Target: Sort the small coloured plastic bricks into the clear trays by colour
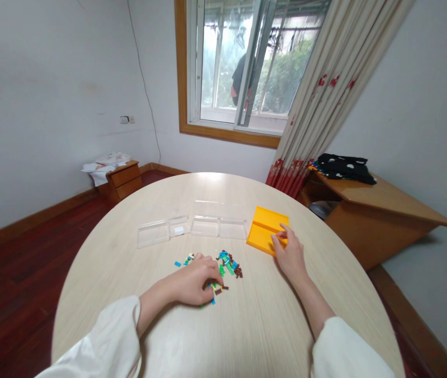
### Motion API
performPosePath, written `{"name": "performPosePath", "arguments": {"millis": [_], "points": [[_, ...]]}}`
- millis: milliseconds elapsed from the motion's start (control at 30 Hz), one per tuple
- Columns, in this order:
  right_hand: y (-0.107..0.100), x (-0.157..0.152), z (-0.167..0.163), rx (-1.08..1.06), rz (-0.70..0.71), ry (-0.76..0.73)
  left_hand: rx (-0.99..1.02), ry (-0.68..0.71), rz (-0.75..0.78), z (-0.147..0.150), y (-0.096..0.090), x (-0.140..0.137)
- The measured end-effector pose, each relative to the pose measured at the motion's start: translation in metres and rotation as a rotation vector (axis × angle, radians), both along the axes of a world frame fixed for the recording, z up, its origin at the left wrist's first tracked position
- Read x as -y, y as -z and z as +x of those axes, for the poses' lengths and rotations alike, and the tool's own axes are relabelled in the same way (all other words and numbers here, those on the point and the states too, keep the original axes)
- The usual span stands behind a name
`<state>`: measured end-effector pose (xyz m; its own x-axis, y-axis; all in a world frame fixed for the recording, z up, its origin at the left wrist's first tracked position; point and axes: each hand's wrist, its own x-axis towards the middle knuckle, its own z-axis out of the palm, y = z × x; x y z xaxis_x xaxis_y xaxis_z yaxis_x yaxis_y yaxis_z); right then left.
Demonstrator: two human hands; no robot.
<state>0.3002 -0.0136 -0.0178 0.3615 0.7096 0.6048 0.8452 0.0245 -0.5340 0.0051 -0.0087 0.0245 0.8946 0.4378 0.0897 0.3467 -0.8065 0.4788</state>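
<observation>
My left hand [195, 280] rests palm down over a loose pile of small building bricks, its fingers curved and the thumb apart from the index finger. Some of the bricks lie under and between these fingers. Blue, green and brown building bricks [229, 263] are heaped just beyond it. My right hand [291, 253] is at the right side of an open yellow plastic case [266, 216], with fingers bent over its near half. Thumb and index finger stand apart there. Whether a tiny piece sits between those fingertips is too small to make out.
Clear plastic boxes [154, 234] stand in a row behind the bricks, one with a white piece inside. All this is on a round pale wooden table [262, 336]. Beyond it are a small drawer cabinet [126, 177], a curtain [310, 110] and a wooden desk [396, 202] with dark cloth.
</observation>
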Motion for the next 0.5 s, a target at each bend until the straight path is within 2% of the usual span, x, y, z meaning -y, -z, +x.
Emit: {"name": "performPosePath", "arguments": {"millis": [500], "points": [[0.0009, -0.0016, -0.0009, -0.018, 0.011, -0.023, 0.022, 0.005, -0.009, 0.0017, -0.0028, 0.0019]]}}
